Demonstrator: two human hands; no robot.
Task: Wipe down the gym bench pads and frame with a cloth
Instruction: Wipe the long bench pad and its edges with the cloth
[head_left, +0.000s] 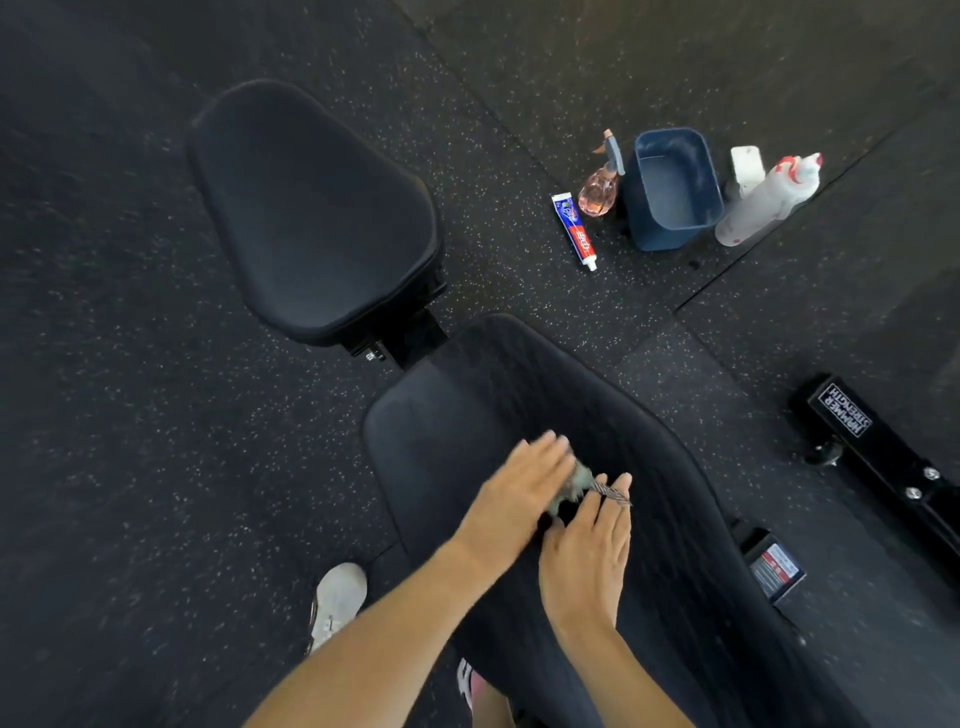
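Observation:
The black back pad (649, 467) of the gym bench runs from the middle to the lower right. The black seat pad (311, 218) lies beyond it at upper left, joined by the black frame bracket (410, 338). A small pale green cloth (579, 486) lies on the back pad between my hands. My left hand (519, 493) lies flat on the cloth with straight fingers, blurred by motion. My right hand (587, 545) rests beside it with fingers stretched out, and the cloth's striped edge lies across its fingertips.
On the speckled rubber floor beyond the bench stand a blue tub (672, 187), a pink spray bottle (602, 182), a white bottle (763, 202) and a toothpaste tube (574, 228). The bench's black base bar (872, 441) lies at right. My white shoe (337, 597) stands left of the pad.

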